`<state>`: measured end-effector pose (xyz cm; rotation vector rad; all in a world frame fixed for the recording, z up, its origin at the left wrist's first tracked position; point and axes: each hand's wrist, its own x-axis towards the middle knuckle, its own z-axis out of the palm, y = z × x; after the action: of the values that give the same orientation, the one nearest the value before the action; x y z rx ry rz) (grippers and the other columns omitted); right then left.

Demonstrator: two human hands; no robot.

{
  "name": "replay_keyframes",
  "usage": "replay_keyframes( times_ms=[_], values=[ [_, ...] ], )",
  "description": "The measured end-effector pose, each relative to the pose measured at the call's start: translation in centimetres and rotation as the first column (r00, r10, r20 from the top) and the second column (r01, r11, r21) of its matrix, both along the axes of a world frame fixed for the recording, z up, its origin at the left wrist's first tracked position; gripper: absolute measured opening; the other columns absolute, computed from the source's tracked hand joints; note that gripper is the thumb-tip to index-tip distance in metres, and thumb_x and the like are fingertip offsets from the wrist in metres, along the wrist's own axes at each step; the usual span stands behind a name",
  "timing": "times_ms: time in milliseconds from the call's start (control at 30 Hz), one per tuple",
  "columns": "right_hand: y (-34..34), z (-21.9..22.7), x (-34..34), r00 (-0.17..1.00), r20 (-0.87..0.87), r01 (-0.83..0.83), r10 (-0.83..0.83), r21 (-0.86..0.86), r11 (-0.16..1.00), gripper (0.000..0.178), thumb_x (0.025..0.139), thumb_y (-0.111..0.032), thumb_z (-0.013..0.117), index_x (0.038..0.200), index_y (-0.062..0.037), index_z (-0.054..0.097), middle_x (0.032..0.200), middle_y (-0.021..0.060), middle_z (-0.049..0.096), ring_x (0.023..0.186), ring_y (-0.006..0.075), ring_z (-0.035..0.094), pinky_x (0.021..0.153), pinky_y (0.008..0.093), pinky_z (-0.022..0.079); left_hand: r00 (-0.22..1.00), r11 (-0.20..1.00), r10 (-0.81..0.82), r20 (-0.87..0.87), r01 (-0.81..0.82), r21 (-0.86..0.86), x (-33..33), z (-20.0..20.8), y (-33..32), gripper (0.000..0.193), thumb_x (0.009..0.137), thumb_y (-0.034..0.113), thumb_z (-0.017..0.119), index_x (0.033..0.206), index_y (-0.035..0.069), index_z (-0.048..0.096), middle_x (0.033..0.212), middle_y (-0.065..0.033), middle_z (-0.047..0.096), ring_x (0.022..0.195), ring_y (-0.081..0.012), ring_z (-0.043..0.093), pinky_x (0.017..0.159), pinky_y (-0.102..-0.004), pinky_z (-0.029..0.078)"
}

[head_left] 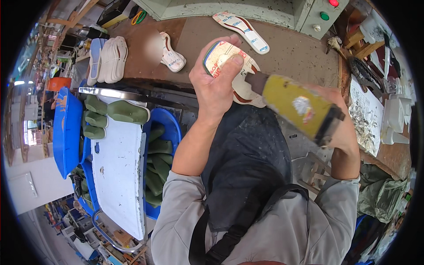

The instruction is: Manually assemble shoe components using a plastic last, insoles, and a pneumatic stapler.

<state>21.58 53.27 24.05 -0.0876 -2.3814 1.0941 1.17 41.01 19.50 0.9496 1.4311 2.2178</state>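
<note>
My left hand (212,92) is closed round the toe end of a white shoe insole (242,85) with red print and a dark brown band, its thumb lying on top. Blue and green show along the insole's edge under my fingers. My right hand (343,126) grips a yellow-green hand-held power tool (289,104) with a dark nozzle, and the tool's body hides most of my fingers. The nozzle points left at the insole's middle; whether it touches I cannot tell. Another insole (247,33) lies beyond on the workbench (194,33).
Further left on the bench are one more insole (173,55) and a bundled insole stack (114,59). Green shoe forms (128,111) rest on a white board (115,176), beside a blue tub (174,126) of more. A machine housing (313,17) with buttons stands behind.
</note>
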Motion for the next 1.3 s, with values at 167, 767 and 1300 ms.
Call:
replay_keyframes(
  times_ms=[167, 767, 1300],
  values=[
    [-0.6, 1.4, -1.1, 0.983, 0.184, -0.012, 0.02, -0.043, 0.999, 0.051, 0.056, -0.011, 0.076, 0.103, 0.0044, 0.062, 0.086, 0.0198, 0.066, 0.081, 0.0405, 0.063, 0.07, 0.0365, 0.052, 1.0, 1.0, -0.005, 0.005, 0.006, -0.012, 0.4, 0.3, 0.3, 0.036, 0.083, 0.007, 0.067, 0.116, -0.006, 0.059, 0.107, -0.01, 0.065, 0.09, -0.0101, 0.059, 0.08, -0.0239, 0.048],
    [1.0, -9.6, 0.8, 0.818, 0.257, 0.353, -0.515, 0.482, 0.802, 0.104, 0.066, -0.039, 0.081, 0.147, -0.004, 0.025, 0.138, 0.0265, 0.041, 0.126, 0.0428, 0.042, 0.104, 0.0472, 0.036, 0.809, 0.875, -0.287, 0.513, 0.004, 0.484, -5.6, -2.8, -8.3, 0.027, 0.094, 0.018, 0.056, 0.112, -0.001, 0.055, 0.105, -0.0142, 0.064, 0.1, -0.026, 0.063, 0.09, -0.0386, 0.052],
    [-18.6, -9.3, -14.5, 0.772, 0.008, -0.339, 0.636, -0.841, 0.422, 0.063, 0.095, -0.031, 0.057, 0.142, 0.0, 0.03, 0.108, 0.0158, 0.062, 0.075, 0.018, 0.066, 0.056, 0.0264, 0.054, 0.671, 0.709, 0.705, 0.231, -0.669, -0.223, -6.3, -1.9, -28.7, 0.063, 0.077, 0.013, 0.069, 0.126, -0.002, 0.033, 0.112, -0.0172, 0.055, 0.101, -0.0266, 0.058, 0.085, -0.0374, 0.05]
  ],
)
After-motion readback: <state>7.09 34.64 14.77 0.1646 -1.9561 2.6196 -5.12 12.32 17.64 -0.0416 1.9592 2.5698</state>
